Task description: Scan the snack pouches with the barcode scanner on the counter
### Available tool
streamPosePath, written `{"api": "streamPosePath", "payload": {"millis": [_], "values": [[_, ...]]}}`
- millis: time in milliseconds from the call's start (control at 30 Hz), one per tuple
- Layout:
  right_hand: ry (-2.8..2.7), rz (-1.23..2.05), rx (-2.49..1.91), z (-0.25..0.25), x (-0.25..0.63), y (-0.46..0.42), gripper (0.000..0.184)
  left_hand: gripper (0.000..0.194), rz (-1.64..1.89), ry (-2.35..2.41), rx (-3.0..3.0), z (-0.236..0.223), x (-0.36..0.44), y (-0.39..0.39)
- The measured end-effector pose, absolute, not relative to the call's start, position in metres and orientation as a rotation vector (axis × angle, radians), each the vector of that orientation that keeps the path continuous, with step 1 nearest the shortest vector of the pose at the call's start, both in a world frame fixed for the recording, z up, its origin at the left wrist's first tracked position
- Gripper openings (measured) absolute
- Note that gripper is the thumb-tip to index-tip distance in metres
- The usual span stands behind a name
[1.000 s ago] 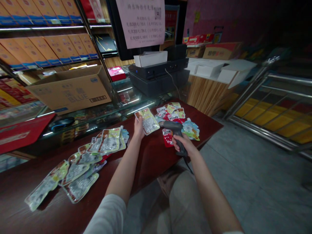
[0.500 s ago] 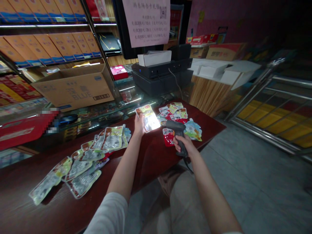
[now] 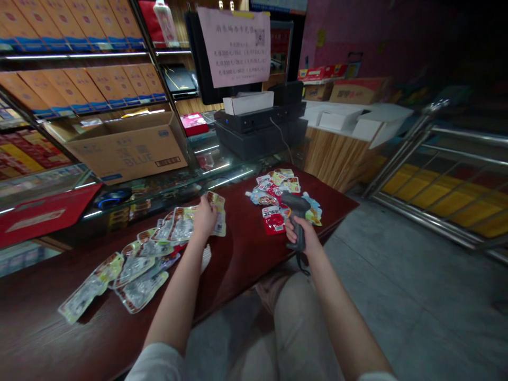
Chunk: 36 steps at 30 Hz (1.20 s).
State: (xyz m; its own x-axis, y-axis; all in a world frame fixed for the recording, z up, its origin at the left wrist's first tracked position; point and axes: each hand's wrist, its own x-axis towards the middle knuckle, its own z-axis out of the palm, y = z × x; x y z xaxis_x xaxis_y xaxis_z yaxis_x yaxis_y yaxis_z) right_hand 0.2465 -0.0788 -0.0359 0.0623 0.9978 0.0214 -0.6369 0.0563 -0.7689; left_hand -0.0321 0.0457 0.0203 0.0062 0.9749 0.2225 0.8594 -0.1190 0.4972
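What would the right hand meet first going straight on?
Probably the pile of packets beyond the scanner; depth is unclear, so the right hand might pass above it.

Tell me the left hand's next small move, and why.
Probably let go of the pouch: the left hand has it at the right end of a row of overlapping pouches, while the right hand grips the scanner well apart from it.

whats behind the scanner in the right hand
Parts of a red packet at the left and a light-blue pouch at the right; whatever the scanner itself covers is hidden.
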Motion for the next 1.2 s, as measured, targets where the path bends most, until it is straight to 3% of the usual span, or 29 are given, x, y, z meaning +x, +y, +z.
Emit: {"api": "streamPosePath", "payload": {"millis": [133,267,400,533,767,867,967,1200], "values": [[-0.679,1.267,-0.717,-0.033,0.262,-0.082,0.030,0.070,0.609,2.173,2.156,0.029,-0.061,0.029],[-0.742,1.082,-0.860,-0.025,0.281,-0.077,0.034,0.061,0.417,2.425,2.171,0.032,-0.074,0.020],[-0.736,0.917,-1.032,-0.016,0.302,-0.064,0.038,0.052,0.578,2.543,2.228,0.026,-0.070,0.018],[-0.747,0.856,-1.140,-0.013,0.328,-0.044,0.042,0.050,0.690,2.279,2.517,0.019,-0.038,0.018],[-0.756,0.902,-1.227,-0.029,0.344,-0.011,0.049,0.053,0.515,1.310,2.632,-0.005,0.069,0.020],[-0.780,0.971,-1.225,-0.035,0.335,-0.005,0.052,0.064,0.383,1.313,2.546,-0.020,0.096,0.025],[-0.784,1.035,-1.219,-0.037,0.328,-0.001,0.052,0.060,0.362,1.408,2.476,-0.033,0.102,0.033],[-0.694,0.956,-1.199,-0.035,0.326,-0.004,0.047,0.047,0.832,1.342,2.143,-0.049,0.085,0.056]]}}
